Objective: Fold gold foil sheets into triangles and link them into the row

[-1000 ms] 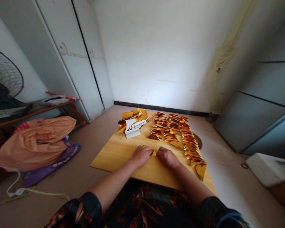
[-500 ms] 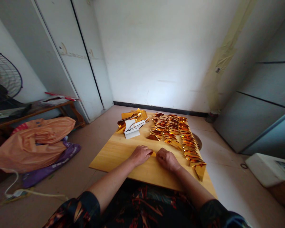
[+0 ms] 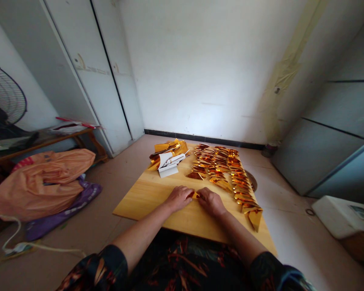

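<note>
A person sits at the near edge of a wooden tabletop (image 3: 139, 202), which serves here as the landmark for every place. Near the middle of that edge, a small strip of gold paper (image 3: 195, 195) lies between the two hands, low over the tabletop or resting on it; which of the two cannot be told. Holding it by both ends probably keeps it taut and level, and the firm surface below likely gives something to press against.

At the tabletop's far left corner lie loose gold sheets (image 3: 178, 146), with a folded white paper (image 3: 168, 173) among them at the front, perhaps kept there to be within the left arm's reach. Along the tabletop's right side, folded gold pieces (image 3: 241, 186) overlap in rows, an order that presumably saves room and leaves the tabletop's near left part bare for the hands. One broader folded piece (image 3: 255, 220) closes the row nearest the tabletop's right edge.

As for the grip, the left hand (image 3: 179, 198) has its fingers curled in and pinches the strip's left end. The right hand (image 3: 212, 202) is likewise bent closed, grasping the right end. Only a short length of gold shows between them; the fingers hide the rest, so its full shape cannot be made out.
</note>
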The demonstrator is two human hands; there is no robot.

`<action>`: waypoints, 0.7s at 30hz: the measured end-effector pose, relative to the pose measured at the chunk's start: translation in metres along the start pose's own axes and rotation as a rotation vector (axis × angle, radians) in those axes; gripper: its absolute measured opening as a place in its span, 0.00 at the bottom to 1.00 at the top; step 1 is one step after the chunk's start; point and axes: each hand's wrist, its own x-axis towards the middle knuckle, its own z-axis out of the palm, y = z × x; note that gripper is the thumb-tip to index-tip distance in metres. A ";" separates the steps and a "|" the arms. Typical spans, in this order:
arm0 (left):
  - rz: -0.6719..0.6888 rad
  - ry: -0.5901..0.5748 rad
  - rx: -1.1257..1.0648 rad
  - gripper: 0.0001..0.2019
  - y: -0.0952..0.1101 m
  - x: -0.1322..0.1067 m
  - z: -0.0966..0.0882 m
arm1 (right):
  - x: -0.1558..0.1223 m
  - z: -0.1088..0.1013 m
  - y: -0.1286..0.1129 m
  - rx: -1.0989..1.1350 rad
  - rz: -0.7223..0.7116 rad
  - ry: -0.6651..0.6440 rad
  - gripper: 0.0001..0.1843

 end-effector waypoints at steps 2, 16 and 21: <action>0.003 0.000 0.012 0.13 0.001 0.000 -0.001 | 0.001 0.002 -0.001 0.009 0.021 0.013 0.14; 0.032 0.038 0.071 0.12 0.001 -0.002 0.002 | 0.002 0.005 -0.011 -0.083 0.063 0.034 0.13; 0.050 0.053 0.104 0.12 -0.002 -0.002 0.007 | 0.004 0.003 -0.020 -0.202 0.042 0.043 0.11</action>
